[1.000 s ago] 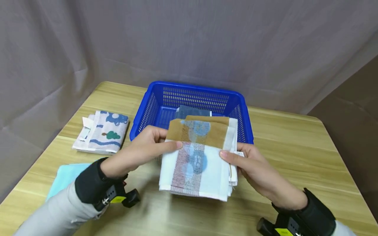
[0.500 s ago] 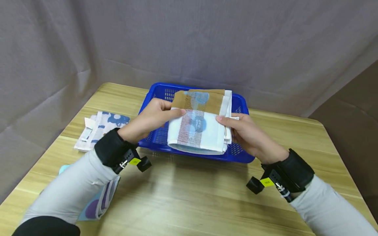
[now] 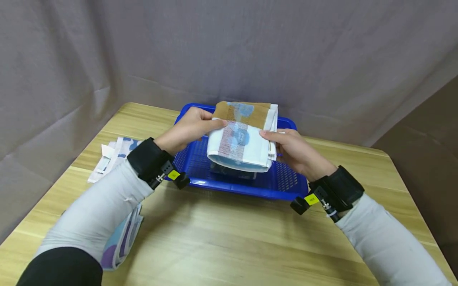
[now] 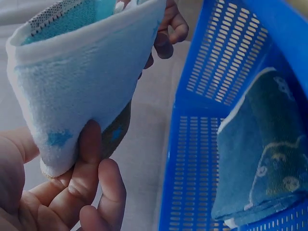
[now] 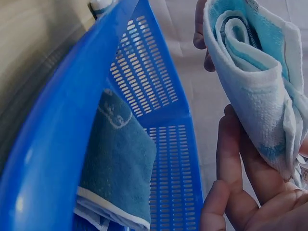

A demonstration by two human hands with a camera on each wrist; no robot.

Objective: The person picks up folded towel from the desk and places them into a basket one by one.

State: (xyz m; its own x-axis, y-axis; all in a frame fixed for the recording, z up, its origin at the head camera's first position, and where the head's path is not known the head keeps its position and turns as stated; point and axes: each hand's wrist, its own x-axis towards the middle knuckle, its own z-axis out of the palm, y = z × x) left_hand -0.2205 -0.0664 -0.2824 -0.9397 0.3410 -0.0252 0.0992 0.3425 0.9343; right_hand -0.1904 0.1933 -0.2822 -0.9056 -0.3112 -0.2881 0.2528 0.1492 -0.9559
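Observation:
A folded towel [image 3: 247,139], white with a brown band and blue dots, is held up over the blue plastic basket [image 3: 229,190]. My left hand [image 3: 189,130] pinches its left edge, thumb on the front and fingers behind. At the opposite edge my right hand [image 3: 295,150] grips it the same way. The right wrist view shows the towel's layers [image 5: 250,72] folded inside one another. Below it, a folded dark teal towel [image 4: 260,149] lies in the basket, mostly hidden in the head view.
On the table's left side lies a folded white towel [image 3: 112,159] with blue patterns, partly behind my left forearm. Closer to me, a folded teal and purple towel [image 3: 123,240] shows from under that sleeve. A grey curtain [image 3: 250,51] hangs behind the table [image 3: 229,238].
Both hands have carried the brown and white towel forward, from in front of the basket to above it. Its lower edge now tips up, and the dark teal towel shows beneath.

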